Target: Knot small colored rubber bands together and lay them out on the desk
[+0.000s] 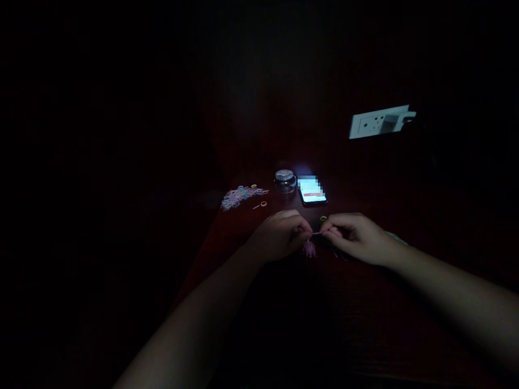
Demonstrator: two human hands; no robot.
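Observation:
Between my two hands a thin pale-purple rubber band [317,233] is held taut. My left hand [284,232] pinches one end of it between thumb and fingertips. The other end is in the pinch of my right hand [359,237]. Just below lies a small cluster of pink-purple rubber bands [309,249] on the dark red table. A yellow band [323,219] rests behind the right fingertips. Beside the right wrist some pale green bands [396,237] show, partly hidden by the hand.
A heap of multicoloured rubber bands [242,196] lies at the table's left, with a loose orange band [263,203] near it. Behind the hands stand a clear lidded jar [285,182] and a lit phone [312,190]. A white socket panel [371,124] is at upper right. The surroundings are very dark.

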